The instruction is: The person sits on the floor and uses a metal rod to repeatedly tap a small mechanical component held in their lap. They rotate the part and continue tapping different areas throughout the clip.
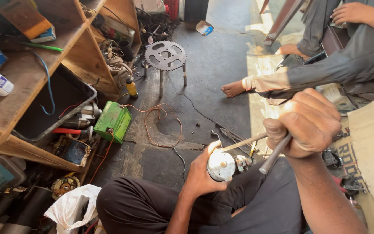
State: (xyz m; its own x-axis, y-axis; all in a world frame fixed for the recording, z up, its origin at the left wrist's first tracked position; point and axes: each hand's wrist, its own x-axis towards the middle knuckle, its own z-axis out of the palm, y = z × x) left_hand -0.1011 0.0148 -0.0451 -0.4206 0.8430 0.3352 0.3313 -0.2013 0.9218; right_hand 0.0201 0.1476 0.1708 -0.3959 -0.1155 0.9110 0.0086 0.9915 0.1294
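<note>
Low centre of frame: my left hand (202, 175) cups a round, smooth metal motor (221, 166). My right hand (309, 123), centre-right, is clenched on a thin steel rod (242, 142), tip on the motor's face.

Single head-worn view, steeply down, close over lap and workshop floor (213, 65)

**Materials and finishes around the small motor**

Small motor (221, 166): bare metal, dull silver end cap, smudged. Thin rod (243, 142) touching its top: pale, matt, material unclear. Beyond it, the floor (213, 73): rough dark concrete, cracked. Sprocket (166, 55) farther off: grey matt steel. Left of the motor, green box (113, 121): glossy plastic; shelf (18, 97): raw, worn wood; white bag (72, 208): crinkled thin plastic.
</note>
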